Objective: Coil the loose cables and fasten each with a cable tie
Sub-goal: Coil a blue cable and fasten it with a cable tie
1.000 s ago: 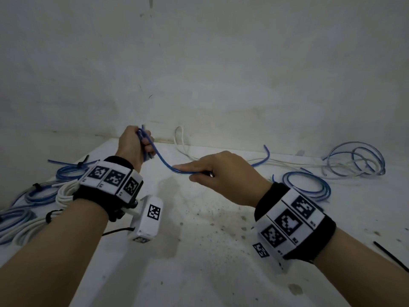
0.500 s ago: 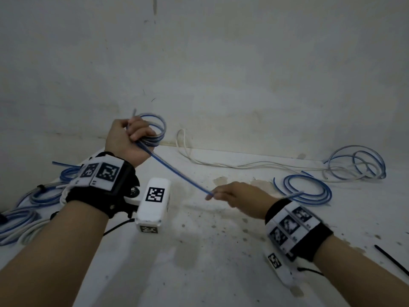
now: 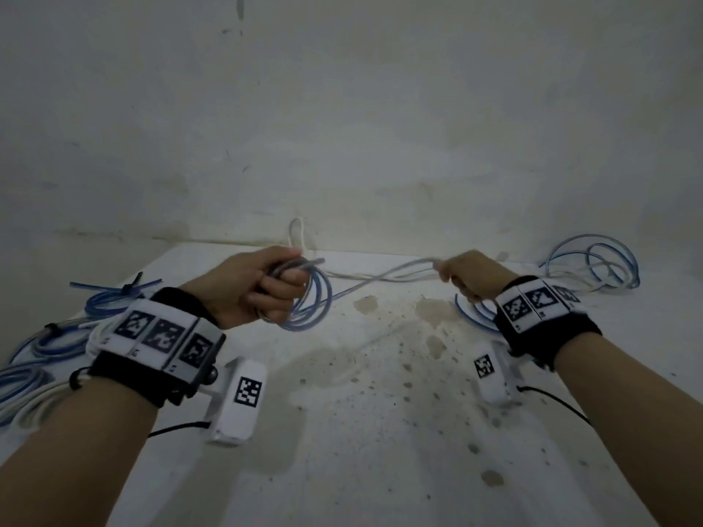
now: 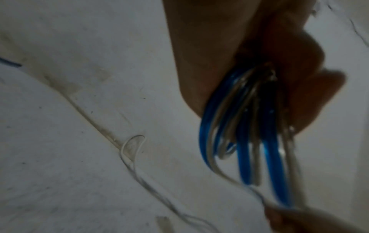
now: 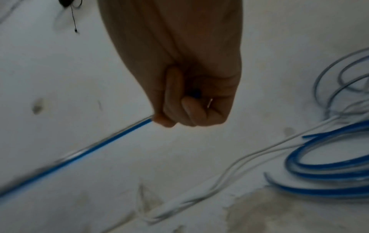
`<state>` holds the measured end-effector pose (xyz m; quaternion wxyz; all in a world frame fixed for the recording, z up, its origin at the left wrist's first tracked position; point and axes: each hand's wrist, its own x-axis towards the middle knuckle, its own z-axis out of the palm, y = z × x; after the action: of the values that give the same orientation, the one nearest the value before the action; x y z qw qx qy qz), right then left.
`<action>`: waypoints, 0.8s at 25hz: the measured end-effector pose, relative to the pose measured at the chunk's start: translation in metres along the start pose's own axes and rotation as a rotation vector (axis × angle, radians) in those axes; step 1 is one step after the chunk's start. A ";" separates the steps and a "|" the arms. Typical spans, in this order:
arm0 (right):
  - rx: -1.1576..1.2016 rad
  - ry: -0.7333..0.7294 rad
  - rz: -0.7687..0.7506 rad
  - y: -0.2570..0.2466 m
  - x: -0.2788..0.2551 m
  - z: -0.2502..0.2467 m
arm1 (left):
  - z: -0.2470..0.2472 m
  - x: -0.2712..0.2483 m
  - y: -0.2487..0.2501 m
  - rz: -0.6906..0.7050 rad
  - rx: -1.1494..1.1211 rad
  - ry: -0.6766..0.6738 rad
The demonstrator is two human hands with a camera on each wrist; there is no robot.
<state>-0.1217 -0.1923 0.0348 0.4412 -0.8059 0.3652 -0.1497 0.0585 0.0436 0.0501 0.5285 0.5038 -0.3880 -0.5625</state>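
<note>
My left hand [image 3: 262, 290] grips several loops of a blue cable coil [image 3: 312, 302], raised above the white table [image 3: 380, 431]. In the left wrist view the blue loops [image 4: 243, 141] hang from my curled fingers [image 4: 311, 97]. A free stretch of the same blue cable [image 3: 365, 285] runs right to my right hand [image 3: 468, 275], which pinches it. In the right wrist view the blue cable [image 5: 95, 146] leaves my closed right hand [image 5: 187, 100] toward the lower left.
A loose white cable [image 3: 300, 237] lies along the back wall. Loose blue loops [image 3: 593, 264] sit at the back right and more blue loops [image 5: 327, 170] under my right hand. Tied blue and white coils [image 3: 49, 336] lie at the left edge.
My left hand dropped lower with more loops in its coil. My right hand slid right and back along the cable, stretching it out.
</note>
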 end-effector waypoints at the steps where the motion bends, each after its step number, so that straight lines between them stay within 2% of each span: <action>1: 0.137 0.060 0.002 -0.008 0.000 0.004 | 0.011 0.008 -0.008 -0.062 0.132 0.088; 2: 0.292 0.093 0.010 -0.017 -0.001 0.008 | 0.019 0.018 -0.017 -0.130 0.218 0.122; 4: 0.634 0.048 0.051 -0.036 -0.002 0.016 | 0.028 0.038 -0.039 -0.222 0.268 0.210; 6: 0.894 -0.085 0.073 -0.053 -0.009 0.021 | 0.028 0.052 -0.057 -0.182 0.154 0.360; 9: 1.000 -0.222 -0.017 -0.068 -0.030 0.034 | 0.019 0.059 -0.057 -0.046 -0.067 0.507; 12: 0.811 -0.361 -0.174 -0.077 -0.059 0.052 | 0.011 0.059 -0.050 0.094 -0.258 0.554; 16: 0.498 -0.496 -0.325 -0.075 -0.083 0.065 | -0.002 0.049 -0.046 0.280 -0.402 0.543; 18: 0.280 -0.568 -0.365 -0.066 -0.089 0.074 | -0.008 0.041 -0.036 0.368 -0.458 0.561; 20: 0.075 -0.578 -0.354 -0.054 -0.092 0.086 | -0.007 0.034 -0.020 0.457 -0.513 0.542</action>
<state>-0.1121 -0.0561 0.0380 0.5228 -0.8493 0.0736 -0.0026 0.0638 0.0135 0.0241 0.8300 0.3869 -0.1844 -0.3569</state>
